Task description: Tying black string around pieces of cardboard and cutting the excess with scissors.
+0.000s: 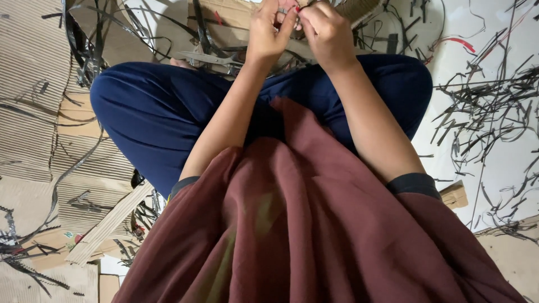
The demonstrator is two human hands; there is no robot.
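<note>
Two hands work close together at the top edge of the view, over the crossed legs of a person seated on the floor in dark blue trousers [168, 106] and a maroon cloth [292, 224] that spreads across the lap. The left hand [268, 29] has its fingers curled in, thumb and fingertips pinched toward the other hand; the right hand [325, 31] is likewise closed into a loose fist with its fingertips meeting the left. Between them sits one small item [296, 9] with a touch of red, mostly hidden by the fingers and cut off by the frame, so what it is cannot be told. One pair of scissors [210, 59] lies on the floor just beyond the knees, below the left hand and apart from it. Black strips [483, 101] lie scattered in great number, too many to count, thick on the right and in a tangle at upper left. Several corrugated cardboard sheets [28, 84] cover the floor on the left, and one small cardboard scrap [455, 196] lies by the right elbow. The floor [505, 163] on the right is pale and bare between strips.
</note>
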